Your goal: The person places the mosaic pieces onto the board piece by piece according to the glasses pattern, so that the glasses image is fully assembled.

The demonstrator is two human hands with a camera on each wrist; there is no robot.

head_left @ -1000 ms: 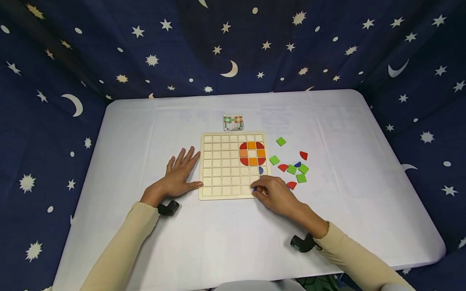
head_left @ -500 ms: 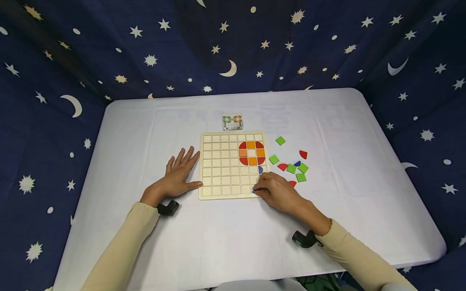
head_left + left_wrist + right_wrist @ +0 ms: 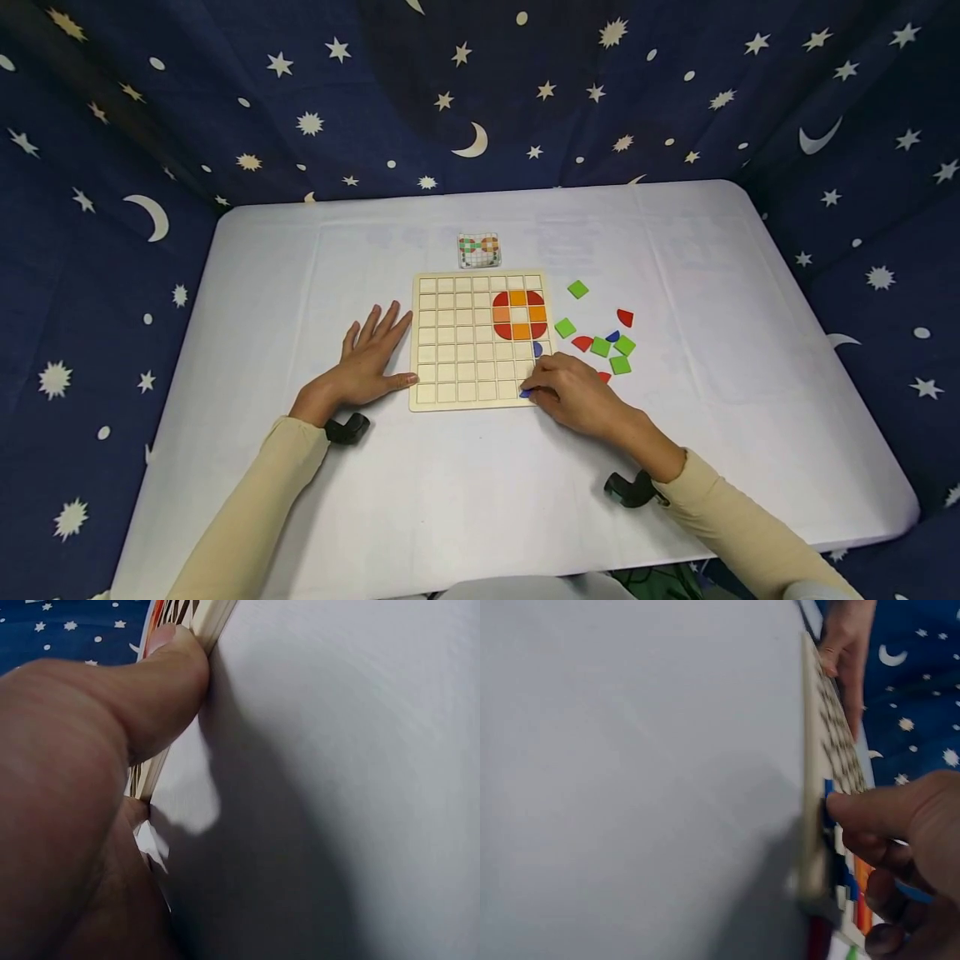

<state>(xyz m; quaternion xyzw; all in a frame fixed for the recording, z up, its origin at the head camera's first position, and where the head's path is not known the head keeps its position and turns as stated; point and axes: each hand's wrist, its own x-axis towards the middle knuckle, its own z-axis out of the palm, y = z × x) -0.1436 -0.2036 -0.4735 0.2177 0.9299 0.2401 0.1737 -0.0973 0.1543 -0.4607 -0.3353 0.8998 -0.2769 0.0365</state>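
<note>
A: Left hand [image 3: 367, 362], first. How does it lie?

B: Fingers spread. Thumb on the left edge of the grid board [image 3: 457, 348], close to its near corner; forefinger tip at the same edge, farther up. Same as a second ago.

A: Right hand [image 3: 573, 398]?

B: Thumb and forefinger pinching a blue piece [image 3: 526, 393] at the board's near edge, close to the near right corner. Mostly covered by the fingers; cannot tell its full shape.

A: Any change there?

B: Slight. Hand has shifted a little rightward and away from the tabletop's [image 3: 337, 517] near edge. Same blue piece at the fingertips. Beside the board, a red piece [image 3: 604, 377] showed nearly whole a second back; the hand now hides most of it.

A: Rest of the board?

B: Unchanged. Red-and-orange ring [image 3: 517, 297] toward the far right corner, blue half-circle [image 3: 537, 350] just below it, by the right edge.

A: And off it?

B: Past the right edge, five green squares [image 3: 578, 289], two more red wedges [image 3: 626, 317], a blue chip [image 3: 612, 337] partly covered. None moved. Picture card [image 3: 479, 258] lies just beyond the board's far edge, also as before.
</note>
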